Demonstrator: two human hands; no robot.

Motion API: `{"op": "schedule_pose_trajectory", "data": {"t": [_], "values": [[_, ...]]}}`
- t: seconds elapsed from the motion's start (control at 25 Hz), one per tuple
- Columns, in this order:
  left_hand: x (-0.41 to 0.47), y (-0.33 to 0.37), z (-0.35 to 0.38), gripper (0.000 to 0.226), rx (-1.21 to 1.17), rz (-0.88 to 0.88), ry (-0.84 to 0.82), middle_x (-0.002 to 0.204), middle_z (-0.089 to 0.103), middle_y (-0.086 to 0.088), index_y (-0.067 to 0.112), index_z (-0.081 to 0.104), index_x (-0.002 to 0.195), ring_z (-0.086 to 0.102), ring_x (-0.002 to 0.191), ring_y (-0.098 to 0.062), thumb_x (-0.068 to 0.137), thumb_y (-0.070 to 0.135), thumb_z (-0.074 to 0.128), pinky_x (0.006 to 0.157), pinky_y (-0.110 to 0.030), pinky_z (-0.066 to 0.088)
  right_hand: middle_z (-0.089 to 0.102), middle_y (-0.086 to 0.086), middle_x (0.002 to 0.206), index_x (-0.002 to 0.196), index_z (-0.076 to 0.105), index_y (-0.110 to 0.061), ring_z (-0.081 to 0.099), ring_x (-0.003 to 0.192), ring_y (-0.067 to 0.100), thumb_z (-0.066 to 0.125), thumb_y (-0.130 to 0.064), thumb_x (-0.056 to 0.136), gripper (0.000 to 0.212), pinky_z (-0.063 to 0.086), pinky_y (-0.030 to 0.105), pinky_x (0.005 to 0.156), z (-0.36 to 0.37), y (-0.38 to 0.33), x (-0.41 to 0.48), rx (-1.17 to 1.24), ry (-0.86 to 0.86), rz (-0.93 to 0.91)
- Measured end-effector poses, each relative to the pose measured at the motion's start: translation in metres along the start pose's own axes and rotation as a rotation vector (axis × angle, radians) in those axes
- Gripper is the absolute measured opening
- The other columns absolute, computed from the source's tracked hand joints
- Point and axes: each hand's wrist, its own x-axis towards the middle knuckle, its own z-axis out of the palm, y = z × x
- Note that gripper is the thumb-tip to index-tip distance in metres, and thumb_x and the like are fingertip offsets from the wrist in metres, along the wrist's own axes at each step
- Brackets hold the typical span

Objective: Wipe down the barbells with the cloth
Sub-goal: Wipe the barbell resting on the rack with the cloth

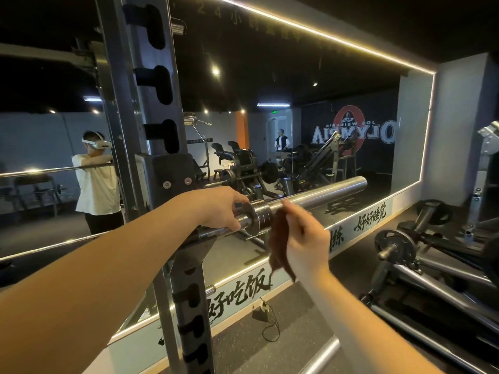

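Where one rack (159,90) stood before one mirror (297,103), one barbell (318,194) lay across it, its sleeve running right to a free end. Hands, two: left hand (218,209), fingers curled round the shaft just inside the collar; right hand (305,238), blurred, fingers closed on one brown cloth (279,238). The cloth hung at the sleeve beside the collar. Open floor lay beneath the sleeve. One machine plate (395,245) stood well apart, right.
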Motion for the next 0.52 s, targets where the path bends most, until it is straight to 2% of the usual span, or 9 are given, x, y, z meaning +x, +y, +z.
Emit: {"op": "schedule_pose_trajectory", "data": {"t": [0.04,0.12,0.2,0.32,0.4,0.52], "values": [[0.000,0.000,0.000,0.072,-0.009,-0.001,-0.004,0.136,0.061,0.002,0.032,0.037,0.157,0.057,0.118,-0.018,0.094,0.027,0.071,0.093,-0.032,0.040,0.066,-0.007,0.126,0.131,0.064,-0.021,0.061,0.118,-0.001,0.051,-0.011,0.100,0.034,0.052,0.026,0.102,0.000,-0.007,0.026,0.007,-0.016,0.049],[-0.001,0.000,0.002,0.072,-0.009,0.000,-0.008,0.132,0.062,0.003,0.032,0.035,0.157,0.058,0.114,-0.017,0.094,0.027,0.071,0.091,-0.030,0.041,0.071,-0.003,0.119,0.126,0.069,-0.023,0.068,0.105,0.007,0.052,-0.010,0.103,0.031,0.058,0.030,0.093,0.006,-0.010,0.061,0.004,-0.182,0.171],[-0.002,0.001,0.001,0.065,-0.020,0.011,-0.002,0.124,0.064,0.005,0.034,0.043,0.152,0.061,0.106,-0.014,0.093,0.025,0.071,0.084,-0.028,0.043,0.073,-0.003,0.110,0.121,0.072,-0.026,0.070,0.096,0.012,0.055,-0.009,0.103,0.030,0.061,0.035,0.087,0.006,0.004,0.074,-0.131,-0.306,0.188],[-0.003,0.003,0.002,0.058,-0.042,0.012,0.015,0.120,0.065,0.007,0.034,0.053,0.144,0.062,0.104,-0.017,0.090,0.022,0.072,0.088,-0.034,0.049,0.072,-0.006,0.106,0.117,0.071,-0.033,0.070,0.095,0.019,0.059,-0.006,0.097,0.036,0.061,0.045,0.084,-0.006,0.019,0.086,-0.312,-0.233,0.262],[-0.004,0.004,0.003,0.061,-0.030,-0.006,0.025,0.125,0.064,0.004,0.032,0.051,0.146,0.062,0.106,-0.019,0.090,0.021,0.073,0.092,-0.037,0.050,0.072,-0.001,0.107,0.115,0.072,-0.030,0.071,0.093,0.021,0.057,-0.001,0.096,0.037,0.062,0.043,0.082,-0.003,0.009,0.084,-0.203,-0.217,0.346],[-0.009,0.007,0.004,0.071,-0.010,-0.029,0.041,0.143,0.057,-0.001,0.029,0.040,0.156,0.059,0.117,-0.022,0.092,0.023,0.072,0.097,-0.036,0.047,0.073,0.002,0.104,0.110,0.075,-0.023,0.074,0.091,0.019,0.054,-0.005,0.102,0.029,0.063,0.031,0.075,-0.007,-0.020,0.065,0.054,-0.295,0.404]]}}
